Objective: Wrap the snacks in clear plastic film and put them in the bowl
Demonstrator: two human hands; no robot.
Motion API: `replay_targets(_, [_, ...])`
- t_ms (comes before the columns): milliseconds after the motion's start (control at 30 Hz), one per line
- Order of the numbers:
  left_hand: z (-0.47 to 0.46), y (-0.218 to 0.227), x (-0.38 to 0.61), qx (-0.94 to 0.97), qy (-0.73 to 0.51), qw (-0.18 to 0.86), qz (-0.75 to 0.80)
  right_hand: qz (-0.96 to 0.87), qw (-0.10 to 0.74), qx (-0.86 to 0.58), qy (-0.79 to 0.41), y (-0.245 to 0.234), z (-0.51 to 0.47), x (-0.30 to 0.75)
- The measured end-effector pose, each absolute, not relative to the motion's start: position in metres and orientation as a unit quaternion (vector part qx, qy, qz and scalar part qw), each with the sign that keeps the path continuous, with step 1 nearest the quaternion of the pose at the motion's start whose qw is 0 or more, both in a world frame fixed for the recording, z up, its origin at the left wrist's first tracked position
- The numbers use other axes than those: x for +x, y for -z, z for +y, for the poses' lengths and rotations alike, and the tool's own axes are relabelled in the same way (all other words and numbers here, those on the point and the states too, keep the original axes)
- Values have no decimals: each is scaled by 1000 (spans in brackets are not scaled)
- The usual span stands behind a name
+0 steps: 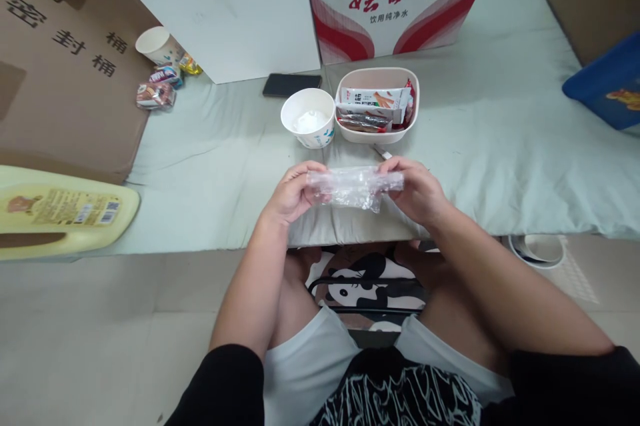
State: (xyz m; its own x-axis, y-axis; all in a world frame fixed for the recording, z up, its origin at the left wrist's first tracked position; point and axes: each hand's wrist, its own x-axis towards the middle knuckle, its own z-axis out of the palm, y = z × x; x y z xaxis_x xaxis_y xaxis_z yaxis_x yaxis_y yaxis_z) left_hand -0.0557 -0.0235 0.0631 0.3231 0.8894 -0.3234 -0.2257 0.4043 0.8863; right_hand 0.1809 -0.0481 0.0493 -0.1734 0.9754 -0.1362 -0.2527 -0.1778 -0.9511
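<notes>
– Left hand, status?
– Closed on the left end of a crumpled clear bag. The right hand pinches the other end. The bag is held level over the near edge of the sheet.
– Adjacent items?
– A white cup and a tub of snack packets stand just beyond, side by side. A phone lies behind the cup, toward the far edge.

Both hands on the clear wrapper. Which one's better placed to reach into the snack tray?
Probably right. The right hand holds one end of the clear wrapper just in front of the snack tray, a short reach. The left hand sits farther over, in front of the paper cup.
</notes>
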Motion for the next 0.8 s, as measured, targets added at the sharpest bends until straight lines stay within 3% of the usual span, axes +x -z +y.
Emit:
replay_targets(133, [-21, -60, -58, 440, -409, 669, 438, -513, 429, -462, -583, -45, -48, 187])
replay_targets(300, [-24, -53, -57, 538, -325, 654, 420, -542, 459, -470, -524, -45, -50, 186])
replay_targets(400, [-22, -48, -56, 543, -324, 663, 401, -610, 345, -443, -559, -49, -49, 184])
replay_targets(467, [-19, -46, -54, 545, -400, 592, 438, -652, 288, -457, -532, -50, -49, 184])
replay_targets(567, [-22, -48, -51, 562, -527, 357, 529, -651, 305, -527, -454, -50, -48, 184])
replay_targets(633, [-28, -53, -46, 613, -523, 251, 535, -633, 319, -557, -433, -49, -49, 182])
replay_targets(700, [-36, -57, -39, 695, -463, 246, 492, -630, 333, -538, -451, -49, -50, 180])
replay_targets(800, [-41, -56, -28, 754, -372, 319, 438, -628, 376, -446, -516, -50, -52, 175])
